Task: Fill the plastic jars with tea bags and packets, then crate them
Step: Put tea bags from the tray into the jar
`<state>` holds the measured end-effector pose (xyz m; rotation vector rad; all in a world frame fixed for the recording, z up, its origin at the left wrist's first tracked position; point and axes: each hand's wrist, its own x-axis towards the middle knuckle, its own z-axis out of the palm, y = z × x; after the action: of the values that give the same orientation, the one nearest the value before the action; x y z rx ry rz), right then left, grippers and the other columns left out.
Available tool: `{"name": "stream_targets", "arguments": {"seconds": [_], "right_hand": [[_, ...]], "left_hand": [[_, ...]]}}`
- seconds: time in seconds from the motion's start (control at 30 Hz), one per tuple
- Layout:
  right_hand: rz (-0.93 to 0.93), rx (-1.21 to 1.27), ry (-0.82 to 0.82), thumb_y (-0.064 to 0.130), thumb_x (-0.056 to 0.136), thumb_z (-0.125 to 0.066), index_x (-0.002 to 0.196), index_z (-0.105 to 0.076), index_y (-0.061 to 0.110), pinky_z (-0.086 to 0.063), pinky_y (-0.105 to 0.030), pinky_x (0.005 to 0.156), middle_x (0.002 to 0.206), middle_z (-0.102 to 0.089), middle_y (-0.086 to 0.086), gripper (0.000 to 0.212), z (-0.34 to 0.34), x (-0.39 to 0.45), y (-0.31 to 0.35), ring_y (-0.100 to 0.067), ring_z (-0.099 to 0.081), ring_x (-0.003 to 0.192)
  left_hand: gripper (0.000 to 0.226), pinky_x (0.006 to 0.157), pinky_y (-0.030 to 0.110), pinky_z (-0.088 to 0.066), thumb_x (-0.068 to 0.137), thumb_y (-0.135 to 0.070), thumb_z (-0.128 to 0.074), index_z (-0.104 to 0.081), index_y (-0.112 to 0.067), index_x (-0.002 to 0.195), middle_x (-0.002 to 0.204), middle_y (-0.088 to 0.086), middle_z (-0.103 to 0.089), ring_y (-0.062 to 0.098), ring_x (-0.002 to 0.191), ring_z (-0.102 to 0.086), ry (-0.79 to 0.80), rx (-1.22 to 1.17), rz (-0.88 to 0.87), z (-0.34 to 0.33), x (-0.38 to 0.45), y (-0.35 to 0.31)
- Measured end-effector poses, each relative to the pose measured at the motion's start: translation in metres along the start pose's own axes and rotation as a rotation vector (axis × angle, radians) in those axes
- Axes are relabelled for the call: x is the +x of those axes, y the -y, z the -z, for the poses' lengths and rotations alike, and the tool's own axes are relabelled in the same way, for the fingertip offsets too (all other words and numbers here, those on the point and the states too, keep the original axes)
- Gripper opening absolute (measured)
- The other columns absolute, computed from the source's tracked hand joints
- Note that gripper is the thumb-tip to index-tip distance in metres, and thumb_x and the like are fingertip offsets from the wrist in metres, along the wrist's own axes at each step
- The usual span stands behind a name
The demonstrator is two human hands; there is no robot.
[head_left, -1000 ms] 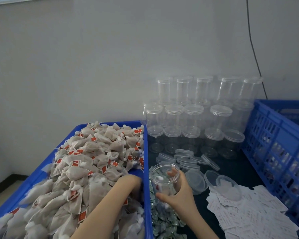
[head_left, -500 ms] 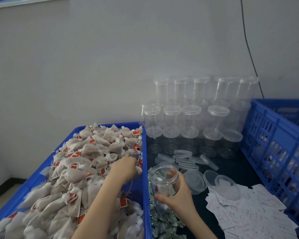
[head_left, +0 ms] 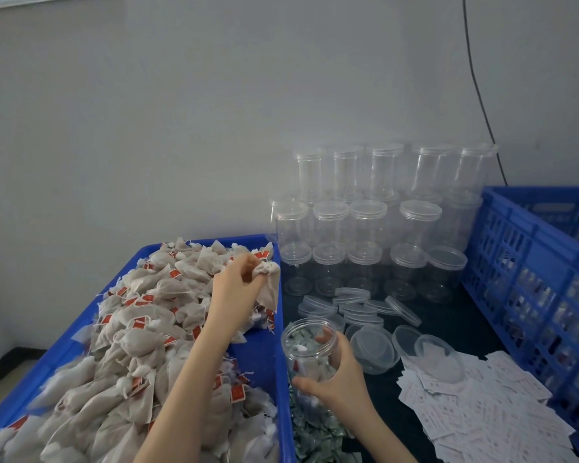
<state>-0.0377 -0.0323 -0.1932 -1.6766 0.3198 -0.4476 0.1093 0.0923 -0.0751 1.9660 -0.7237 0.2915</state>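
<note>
Left hand [head_left: 238, 282] pinching soft, light tea bag [head_left: 270, 289] by gathered top. Right hand [head_left: 340, 379] wrapped round open jar [head_left: 310, 349]. Likely slick, thin-walled; grip mid-body.

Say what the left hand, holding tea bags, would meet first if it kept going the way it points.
Probably the lidded empty jars beyond the bin's far corner; the left hand points up and right with tea bags pinched, though depth is unclear.

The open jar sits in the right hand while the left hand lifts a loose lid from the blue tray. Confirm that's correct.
Not quite. The head view shows the left hand pinching a tea bag, not a lid, lifted above the blue tray. The rest holds: the right hand has its grip round the open jar.
</note>
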Motion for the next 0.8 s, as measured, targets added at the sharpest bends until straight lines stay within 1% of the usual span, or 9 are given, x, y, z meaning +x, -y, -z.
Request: {"name": "stream_targets", "arguments": {"seconds": [0.13,0.2,0.27,0.37,0.47,0.57,0.67,0.73,0.8], "right_hand": [[-0.002,-0.008,0.01,0.033,0.051,-0.095,0.132,-0.042,0.035,-0.046,-0.016,0.092,0.125,-0.059,0.014,0.096,0.0,0.001,-0.001,0.003,-0.056,0.116],[0.0,-0.007,0.002,0.04,0.047,-0.093,0.133,-0.042,0.035,-0.046,-0.021,0.096,0.126,-0.059,0.015,0.1,-0.001,0.001,0.001,0.001,-0.055,0.118],[0.006,-0.001,-0.007,0.045,0.044,-0.09,0.131,-0.044,0.036,-0.047,-0.022,0.093,0.123,-0.061,0.016,0.099,-0.002,0.001,0.002,0.002,-0.056,0.115],[0.009,-0.005,-0.028,0.042,0.044,-0.088,0.124,-0.047,0.039,-0.05,-0.015,0.082,0.115,-0.064,0.019,0.091,-0.002,0.003,0.002,0.002,-0.059,0.11],[0.028,-0.095,-0.033,0.046,0.043,-0.087,0.127,-0.044,0.041,-0.052,-0.021,0.087,0.118,-0.061,0.017,0.095,0.0,0.002,0.002,0.002,-0.059,0.109],[0.064,-0.181,-0.03,0.046,0.044,-0.088,0.131,-0.042,0.04,-0.053,-0.029,0.094,0.121,-0.06,0.016,0.099,0.002,-0.001,-0.002,0.001,-0.058,0.111],[0.113,-0.216,-0.036,0.047,0.045,-0.089,0.123,-0.04,0.055,-0.053,-0.02,0.088,0.118,-0.06,0.023,0.092,0.003,-0.003,-0.004,0.004,-0.059,0.109],[0.131,-0.208,-0.038,0.046,0.047,-0.089,0.12,-0.039,0.059,-0.05,-0.013,0.083,0.117,-0.057,0.03,0.089,0.004,-0.003,-0.003,0.006,-0.058,0.109],[0.124,-0.159,-0.044,0.043,0.048,-0.09,0.12,-0.042,0.055,-0.051,-0.013,0.082,0.116,-0.058,0.029,0.087,0.004,-0.003,-0.003,0.004,-0.059,0.108]], "left_hand": [[0.015,0.065,0.02,-0.054,0.089,-0.006,-0.062,-0.06,-0.02,0.087,0.079,-0.003,-0.066,0.008,0.072,-0.063,0.059,-0.291,-0.044,-0.004,-0.007,-0.016],[0.015,0.068,0.024,-0.055,0.089,-0.006,-0.061,-0.059,-0.02,0.086,0.079,-0.004,-0.065,0.011,0.072,-0.063,0.149,-0.295,-0.051,-0.011,-0.011,-0.021],[0.015,0.069,0.022,-0.055,0.087,-0.007,-0.062,-0.059,-0.022,0.085,0.077,-0.007,-0.064,0.005,0.072,-0.062,0.293,-0.232,-0.07,-0.02,-0.016,-0.024],[0.019,0.069,0.016,-0.049,0.086,-0.012,-0.062,-0.056,-0.029,0.082,0.078,-0.011,-0.06,-0.005,0.071,-0.057,0.574,-0.024,-0.144,-0.035,-0.024,-0.023],[0.011,0.073,0.022,-0.048,0.085,-0.014,-0.06,-0.065,-0.024,0.088,0.081,-0.011,-0.063,0.004,0.076,-0.059,0.793,0.289,-0.239,-0.046,-0.029,-0.018],[0.011,0.071,0.029,-0.05,0.084,-0.008,-0.058,-0.061,-0.014,0.075,0.07,-0.006,-0.061,0.013,0.068,-0.056,0.941,0.447,-0.282,-0.053,-0.029,-0.014],[0.013,0.08,0.039,-0.054,0.086,-0.012,-0.059,-0.07,-0.01,0.092,0.088,0.006,-0.069,0.021,0.082,-0.063,1.038,0.455,-0.277,-0.052,-0.029,-0.011],[0.02,0.084,0.029,-0.055,0.087,-0.016,-0.059,-0.071,-0.019,0.103,0.099,-0.003,-0.07,0.011,0.09,-0.064,1.067,0.345,-0.234,-0.046,-0.026,-0.01],[0.025,0.085,0.014,-0.051,0.09,-0.019,-0.059,-0.069,-0.03,0.11,0.102,-0.018,-0.068,-0.006,0.095,-0.062,1.015,0.173,-0.148,-0.035,-0.02,-0.011]]}}
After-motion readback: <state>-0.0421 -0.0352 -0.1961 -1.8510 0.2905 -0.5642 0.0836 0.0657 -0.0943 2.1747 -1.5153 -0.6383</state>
